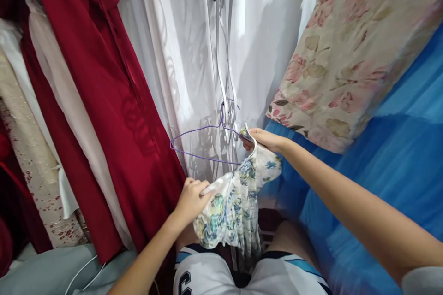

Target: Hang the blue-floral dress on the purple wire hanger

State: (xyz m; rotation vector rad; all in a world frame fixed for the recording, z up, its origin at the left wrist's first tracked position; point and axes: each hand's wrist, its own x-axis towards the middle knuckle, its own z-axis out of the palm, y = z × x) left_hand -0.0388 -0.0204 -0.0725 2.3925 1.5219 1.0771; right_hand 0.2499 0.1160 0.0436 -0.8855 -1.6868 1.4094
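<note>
A white garment with a blue and green flower print (230, 214) hangs between my two hands, over my lap. Its right shoulder is around one end of a thin purple hanger (195, 130), while the hanger's left end is bare. My right hand (261, 139) grips the garment at its right shoulder, by the neckline, with the fingertips partly hidden by the cloth. Lower and to the left, my left hand (194, 198) pinches the garment's other shoulder. The purple hanger's hook meets a white metal hanging strip (221, 60).
Dark red dresses (100, 115) and a beige sequined one hang at the left. White curtain cloth (176, 55) is behind the strip. A beige floral cloth (332, 69) and blue tulle (387, 166) hang close to my right arm. Grey fabric (44, 269) lies at the lower left.
</note>
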